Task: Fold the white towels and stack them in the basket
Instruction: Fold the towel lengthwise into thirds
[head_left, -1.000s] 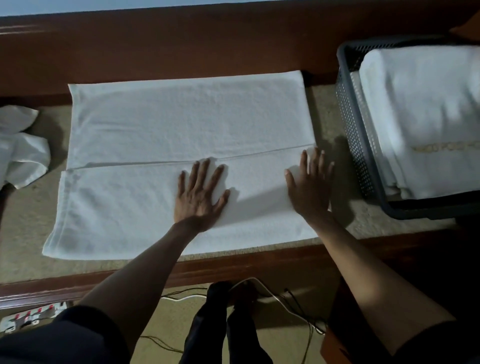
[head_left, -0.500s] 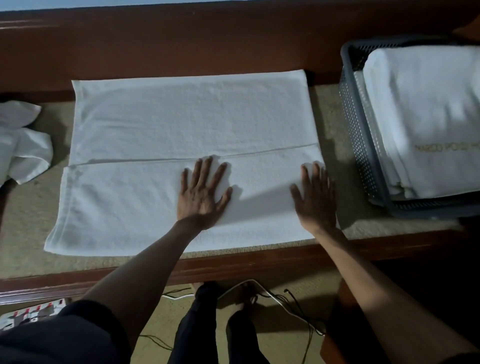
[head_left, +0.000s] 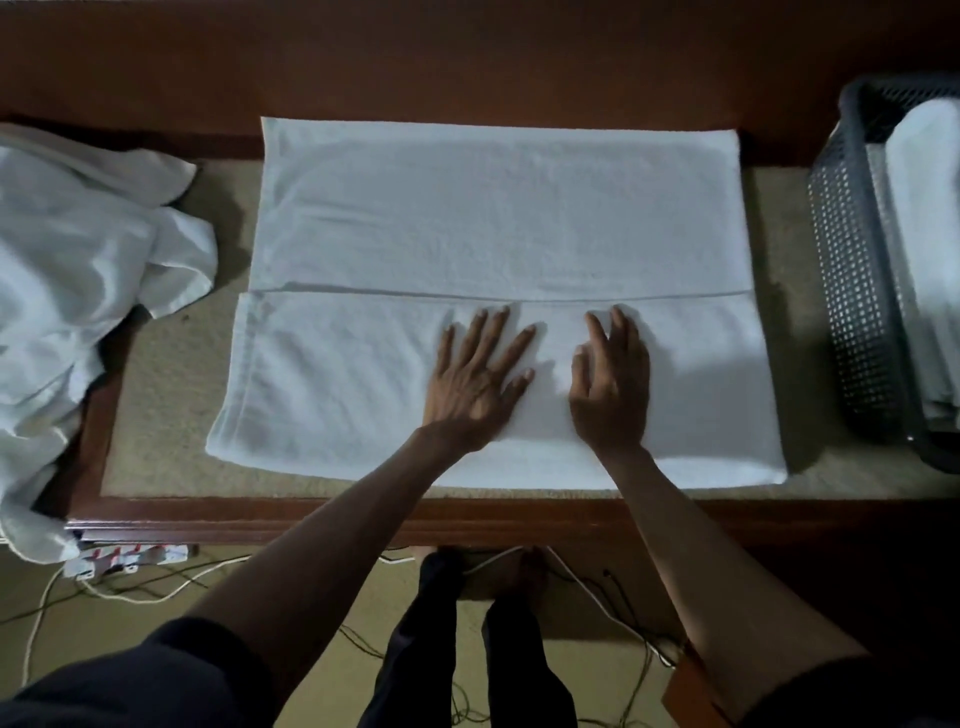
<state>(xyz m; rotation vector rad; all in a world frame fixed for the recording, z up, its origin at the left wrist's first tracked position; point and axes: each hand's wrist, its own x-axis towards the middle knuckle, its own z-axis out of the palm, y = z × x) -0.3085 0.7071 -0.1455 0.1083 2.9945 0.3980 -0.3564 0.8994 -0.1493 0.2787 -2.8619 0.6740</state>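
While flat on the table (head_left: 171, 395), towel (head_left: 493, 218) under left hand (head_left: 475, 376) and right hand (head_left: 613, 387)

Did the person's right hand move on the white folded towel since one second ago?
Yes. The right hand slid left along the white folded towel, away from its right edge and close to the left hand.
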